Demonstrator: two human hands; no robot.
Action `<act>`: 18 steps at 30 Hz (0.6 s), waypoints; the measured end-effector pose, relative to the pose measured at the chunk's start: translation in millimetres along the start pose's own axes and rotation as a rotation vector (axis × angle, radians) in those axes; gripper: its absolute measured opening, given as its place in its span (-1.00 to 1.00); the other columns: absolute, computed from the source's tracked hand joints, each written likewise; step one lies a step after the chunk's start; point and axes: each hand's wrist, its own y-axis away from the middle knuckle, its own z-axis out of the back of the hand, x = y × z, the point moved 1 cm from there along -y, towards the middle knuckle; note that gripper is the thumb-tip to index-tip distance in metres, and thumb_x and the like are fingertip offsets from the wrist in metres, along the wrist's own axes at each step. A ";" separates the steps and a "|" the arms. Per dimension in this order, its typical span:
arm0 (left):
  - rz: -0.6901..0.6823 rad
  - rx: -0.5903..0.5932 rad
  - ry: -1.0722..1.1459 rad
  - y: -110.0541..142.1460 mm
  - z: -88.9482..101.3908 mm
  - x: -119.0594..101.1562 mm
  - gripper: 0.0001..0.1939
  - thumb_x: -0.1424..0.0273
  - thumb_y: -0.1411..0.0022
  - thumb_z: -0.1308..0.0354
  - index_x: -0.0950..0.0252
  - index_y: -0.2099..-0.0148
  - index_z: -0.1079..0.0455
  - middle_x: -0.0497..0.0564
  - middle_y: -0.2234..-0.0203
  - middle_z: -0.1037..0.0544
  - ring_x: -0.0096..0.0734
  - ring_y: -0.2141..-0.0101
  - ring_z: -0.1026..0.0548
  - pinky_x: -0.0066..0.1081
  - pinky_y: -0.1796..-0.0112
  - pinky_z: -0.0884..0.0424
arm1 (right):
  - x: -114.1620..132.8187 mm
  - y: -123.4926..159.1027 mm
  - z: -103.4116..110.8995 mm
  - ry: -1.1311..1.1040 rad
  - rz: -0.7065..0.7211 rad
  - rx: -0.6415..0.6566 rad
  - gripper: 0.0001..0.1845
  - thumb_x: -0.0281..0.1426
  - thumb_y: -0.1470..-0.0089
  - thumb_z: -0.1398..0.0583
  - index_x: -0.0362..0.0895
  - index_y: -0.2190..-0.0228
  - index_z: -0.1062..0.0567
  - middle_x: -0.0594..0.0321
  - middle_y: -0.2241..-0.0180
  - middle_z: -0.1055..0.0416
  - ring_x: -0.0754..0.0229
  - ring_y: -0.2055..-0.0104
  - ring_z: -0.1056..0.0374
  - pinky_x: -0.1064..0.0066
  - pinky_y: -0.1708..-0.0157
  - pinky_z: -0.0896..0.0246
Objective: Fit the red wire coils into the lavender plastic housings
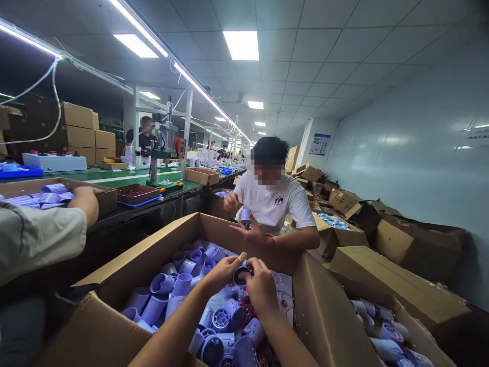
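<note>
Over the large carton my right hand [262, 285] is closed around a round cup-shaped housing [240, 276] with a dark end. Its thumb reaches over the dark opening. My left hand [224, 271] pinches at the far side of that housing. A tan piece [243, 256] shows at the left fingertips; whether it is a finger cover or a loose part I cannot tell. Below both hands lie many purple plastic cups [182, 283], some upright and some tipped. One with a spoked round end [221, 319] faces up. Thin reddish wires [250, 312] lie tangled among them.
The carton's wall [319, 311] rises on my right. Across it a co-worker [273, 199] holds a purple cup [245, 215]. Another person's arm [86, 206] reaches into a box at left. A press [154, 168] stands on the green bench. More cartons [397, 285] line the right.
</note>
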 end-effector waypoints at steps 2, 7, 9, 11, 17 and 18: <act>-0.009 -0.007 -0.080 -0.7 1.2 2.6 -0.42 -0.12 0.06 -0.16 0.38 0.40 -0.39 -0.16 0.67 -0.26 -0.60 0.63 -0.14 -0.53 0.58 -0.02 | -0.6 -0.1 0.0 0.010 -0.017 0.024 -0.74 -0.64 0.13 -0.08 -0.04 0.47 -0.39 0.23 0.41 -0.44 0.09 0.34 -0.37 0.37 0.35 -0.14; -0.070 -0.040 -0.244 -4.2 1.7 7.9 -0.39 -0.15 0.09 -0.15 0.39 0.42 -0.41 -0.13 0.67 -0.29 -0.57 0.62 -0.17 -0.52 0.59 -0.05 | -2.8 2.5 -3.5 0.026 -0.095 0.015 -0.72 -0.67 0.19 -0.06 -0.06 0.49 -0.39 0.19 0.41 -0.46 0.11 0.36 -0.36 0.40 0.41 -0.09; -0.092 -0.060 -0.292 -7.4 2.0 11.3 -0.40 -0.14 0.10 -0.17 0.39 0.45 -0.40 -0.13 0.67 -0.30 -0.57 0.62 -0.17 -0.52 0.59 -0.06 | -3.9 2.9 -5.1 0.009 -0.127 0.020 -0.73 -0.67 0.19 -0.05 -0.07 0.52 -0.37 0.20 0.45 -0.44 0.14 0.39 -0.34 0.42 0.44 -0.07; -0.097 -0.093 -0.327 -11.6 2.5 16.3 -0.43 -0.11 0.11 -0.20 0.38 0.46 -0.40 -0.13 0.68 -0.29 -0.57 0.62 -0.15 -0.51 0.59 -0.04 | -5.9 2.7 -7.5 -0.021 -0.147 0.028 -0.77 -0.65 0.17 -0.05 -0.07 0.55 -0.34 0.23 0.49 -0.42 0.16 0.42 -0.32 0.44 0.45 -0.06; -0.062 -0.235 -0.165 -28.9 5.7 37.6 -0.48 -0.07 0.10 -0.23 0.32 0.58 -0.28 -0.19 0.77 -0.17 -0.59 0.69 -0.09 -0.50 0.64 0.04 | -17.3 3.7 -25.1 -0.120 -0.181 -0.118 -0.81 -0.60 0.19 -0.05 -0.06 0.58 -0.30 0.23 0.53 -0.38 0.15 0.47 -0.30 0.42 0.47 -0.11; -0.039 -0.245 -0.136 -31.0 6.3 40.3 -0.48 -0.08 0.11 -0.23 0.31 0.57 -0.28 -0.20 0.78 -0.16 -0.59 0.70 -0.09 -0.51 0.65 0.04 | -19.3 4.3 -28.7 -0.142 -0.180 -0.145 -0.81 -0.60 0.20 -0.05 -0.05 0.57 -0.30 0.22 0.52 -0.38 0.13 0.47 -0.31 0.40 0.47 -0.13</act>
